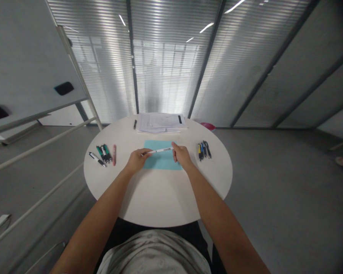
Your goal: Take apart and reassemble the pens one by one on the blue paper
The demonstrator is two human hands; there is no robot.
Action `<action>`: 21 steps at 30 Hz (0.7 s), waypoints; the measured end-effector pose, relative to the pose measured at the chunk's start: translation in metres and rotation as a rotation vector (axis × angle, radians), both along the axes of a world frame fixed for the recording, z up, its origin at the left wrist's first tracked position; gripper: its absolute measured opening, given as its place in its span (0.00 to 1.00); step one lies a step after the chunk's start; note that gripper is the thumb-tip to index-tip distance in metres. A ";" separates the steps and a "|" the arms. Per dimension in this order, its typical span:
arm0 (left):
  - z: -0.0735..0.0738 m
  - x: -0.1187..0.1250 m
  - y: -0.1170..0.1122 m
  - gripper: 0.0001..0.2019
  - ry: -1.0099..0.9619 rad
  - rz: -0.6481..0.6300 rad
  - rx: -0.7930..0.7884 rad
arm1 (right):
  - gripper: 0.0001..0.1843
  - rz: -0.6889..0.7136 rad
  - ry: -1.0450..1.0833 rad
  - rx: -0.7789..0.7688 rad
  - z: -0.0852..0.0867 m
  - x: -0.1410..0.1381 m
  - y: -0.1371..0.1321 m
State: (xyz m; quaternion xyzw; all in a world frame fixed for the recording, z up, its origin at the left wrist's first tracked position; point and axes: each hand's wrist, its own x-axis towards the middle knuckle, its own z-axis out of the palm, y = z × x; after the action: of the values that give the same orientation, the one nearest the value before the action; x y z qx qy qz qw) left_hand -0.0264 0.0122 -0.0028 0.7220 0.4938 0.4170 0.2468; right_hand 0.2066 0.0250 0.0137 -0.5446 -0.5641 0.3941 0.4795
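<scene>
A slim white pen (161, 150) with small dark print is held level above a light blue sheet (162, 164) on the round white table (160, 201). My left hand (136, 160) pinches its darker left end between thumb and fingers. At the other end, the thumb and fingers of my right hand (182, 155) are closed on the pen. To the left lie several green-and-black pens (104, 153), a white-and-black pen (97, 159) and a pink pen (114, 155). On the right, several pens with yellow, blue and black parts (204, 150) lie side by side.
A stack of printed papers (158, 122) lies at the table's far edge, with a small dark pen (135, 124) beside it. A whiteboard on a metal frame (74, 64) stands to the left. Glass panels with blinds (165, 76) rise behind the table.
</scene>
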 end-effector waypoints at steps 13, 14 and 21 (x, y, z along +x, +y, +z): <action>0.006 0.002 -0.004 0.17 -0.059 -0.023 -0.024 | 0.24 0.028 0.055 0.035 0.004 -0.001 -0.002; 0.007 0.002 -0.004 0.17 -0.065 -0.021 -0.028 | 0.25 0.022 0.037 0.038 0.004 -0.002 -0.002; 0.004 0.002 -0.003 0.17 -0.112 -0.029 -0.047 | 0.26 0.036 0.026 0.043 0.004 -0.002 -0.004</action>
State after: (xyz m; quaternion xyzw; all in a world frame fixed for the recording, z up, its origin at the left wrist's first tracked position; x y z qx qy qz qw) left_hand -0.0243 0.0097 0.0014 0.6985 0.4784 0.4415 0.2972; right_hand 0.2043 0.0209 0.0181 -0.5186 -0.5760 0.3974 0.4913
